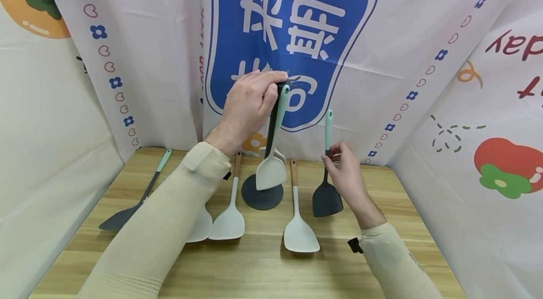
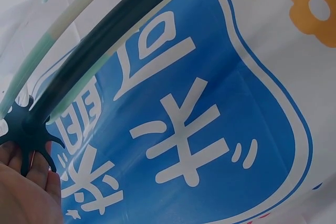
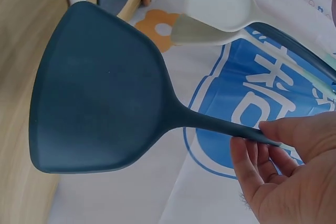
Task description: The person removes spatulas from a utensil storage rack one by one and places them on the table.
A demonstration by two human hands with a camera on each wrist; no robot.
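Right-hand grip (image 1: 347, 169) pinches dark spatula (image 1: 327, 202); left-hand grip (image 1: 249, 100) holds stand top (image 2: 22, 125)

I can read white 来 (image 1: 263, 13), 期 (image 1: 316, 23) and 可 (image 1: 299, 94) on the backdrop's blue panel (image 1: 285, 42). Over on the right-hand cloth (image 1: 479, 105), there's red "day" (image 1: 515, 46).

High forward-down head view, close wrist views, shared banner (image 1: 288, 25)

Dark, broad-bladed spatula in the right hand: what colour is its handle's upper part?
The handle's upper part is mint green, seen best in the head view.
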